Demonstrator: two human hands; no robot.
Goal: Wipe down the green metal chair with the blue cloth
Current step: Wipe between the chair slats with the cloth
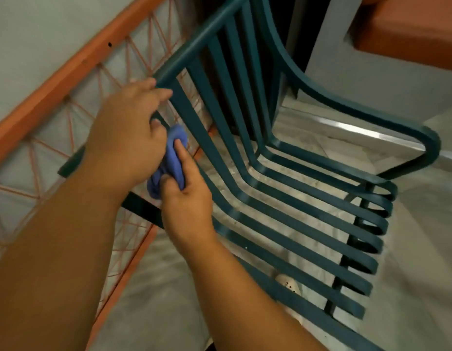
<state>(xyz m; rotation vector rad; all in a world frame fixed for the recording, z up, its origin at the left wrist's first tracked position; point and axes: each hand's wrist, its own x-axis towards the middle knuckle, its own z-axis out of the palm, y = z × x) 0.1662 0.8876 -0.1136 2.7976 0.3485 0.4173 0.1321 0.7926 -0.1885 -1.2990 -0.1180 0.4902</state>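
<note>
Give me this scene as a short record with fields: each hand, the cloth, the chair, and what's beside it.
left hand: grips the corner of the chair's backrest frame
right hand: holds the bunched blue cloth, fingers curled round it
cloth position: against the frame at the chair's left side, below the left hand
green metal chair: slatted seat and back, curved armrest
beside it: orange railing with string lattice

Background: an orange chair frame [68, 72] strung with a web of thin orange cords [37, 158] stands at left, on a pale marbled floor [409, 287]. An orange ledge [409, 34] tops a grey wall [371, 79] at upper right.
</note>
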